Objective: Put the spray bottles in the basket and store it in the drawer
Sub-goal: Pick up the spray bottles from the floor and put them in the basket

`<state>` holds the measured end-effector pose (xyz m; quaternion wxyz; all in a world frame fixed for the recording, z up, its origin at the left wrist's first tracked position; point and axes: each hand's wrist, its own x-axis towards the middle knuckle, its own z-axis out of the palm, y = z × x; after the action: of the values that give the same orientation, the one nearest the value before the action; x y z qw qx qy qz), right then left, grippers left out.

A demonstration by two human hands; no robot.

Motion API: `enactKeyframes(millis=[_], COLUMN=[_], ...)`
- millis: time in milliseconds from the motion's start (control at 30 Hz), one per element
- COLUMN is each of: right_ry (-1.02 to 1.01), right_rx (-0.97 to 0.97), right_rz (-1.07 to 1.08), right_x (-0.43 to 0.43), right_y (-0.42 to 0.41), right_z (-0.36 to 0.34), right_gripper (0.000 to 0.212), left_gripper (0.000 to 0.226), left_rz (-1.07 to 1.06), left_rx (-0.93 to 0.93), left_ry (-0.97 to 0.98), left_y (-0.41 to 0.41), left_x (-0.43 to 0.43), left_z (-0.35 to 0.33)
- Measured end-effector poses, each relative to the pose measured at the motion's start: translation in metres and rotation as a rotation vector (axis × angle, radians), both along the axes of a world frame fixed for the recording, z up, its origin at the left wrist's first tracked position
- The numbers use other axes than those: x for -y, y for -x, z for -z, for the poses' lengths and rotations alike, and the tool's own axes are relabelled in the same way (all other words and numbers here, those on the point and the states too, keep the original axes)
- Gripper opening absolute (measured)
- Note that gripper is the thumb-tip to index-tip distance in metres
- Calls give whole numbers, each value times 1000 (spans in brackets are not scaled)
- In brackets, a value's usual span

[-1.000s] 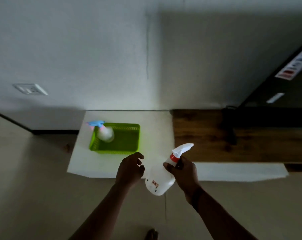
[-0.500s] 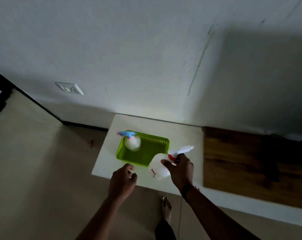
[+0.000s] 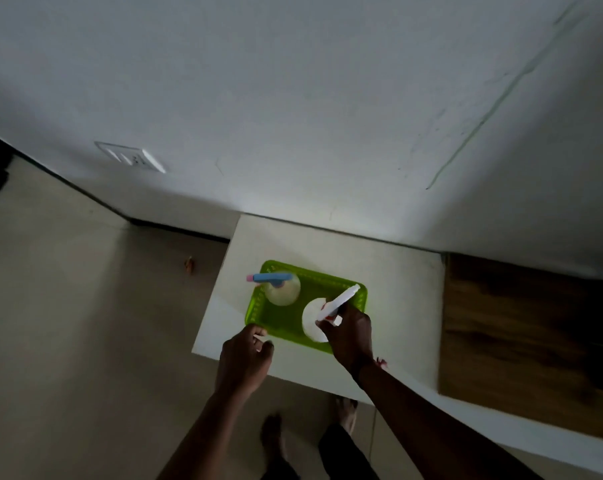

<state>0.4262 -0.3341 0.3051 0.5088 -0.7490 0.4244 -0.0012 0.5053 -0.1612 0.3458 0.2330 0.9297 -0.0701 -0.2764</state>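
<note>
The right hand grips the white spray bottle with red collar upright inside the bright green plastic basket, beside the blue-topped spray bottle. The left hand, loosely curled, apparently touches the basket's near rim.

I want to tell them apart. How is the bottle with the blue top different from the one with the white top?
The blue-topped bottle has a blue sprayer with a pink tip; the white-topped bottle has a white sprayer with a red collar. The blue-topped bottle stands free at the left end of the green basket, while the white-topped bottle is at the right end in the right hand. Both have pale round bodies and are upright within the basket.
</note>
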Motion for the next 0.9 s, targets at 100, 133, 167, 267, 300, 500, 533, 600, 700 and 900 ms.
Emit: enactKeyframes(millis=[100,133,167,267,300,500,533,600,700,900], right_ry=[16,15,16,-11,-24,12,8,-8,45,28], right_rx=[9,11,9,-6,-11,-45,-54,-84,-157,-259], right_rz=[-46,-52,-57,-52,-39,1,15,18,-50,-22], right_x=[-14,-19,-22,-32,-34,-46,-49,-53,-55,-53], right_y=[-12,-15,-16,-20,-22,-33,-33,-35,-33,-2], right_z=[16,22,26,40,43,46,46,45,41,26], right_gripper=[34,35,36,39,38,32,33,37,45,67], left_gripper=[21,21,21,20,20,20,20,19,19,21], left_rz=[-11,-12,-9,19,33,112,130,165,196,228], left_rx=[-27,-38,-48,-66,-70,-76,-75,-63,-55,-102], left_ry=[14,18,21,23,26,65,68,72,69,83], left_y=[-14,-18,-21,-29,-31,-47,-49,-54,-59,-52], left_x=[-4,-6,-6,-10,-11,-22,-24,-28,-30,-28], left_z=[14,20,24,35,37,48,49,50,51,43])
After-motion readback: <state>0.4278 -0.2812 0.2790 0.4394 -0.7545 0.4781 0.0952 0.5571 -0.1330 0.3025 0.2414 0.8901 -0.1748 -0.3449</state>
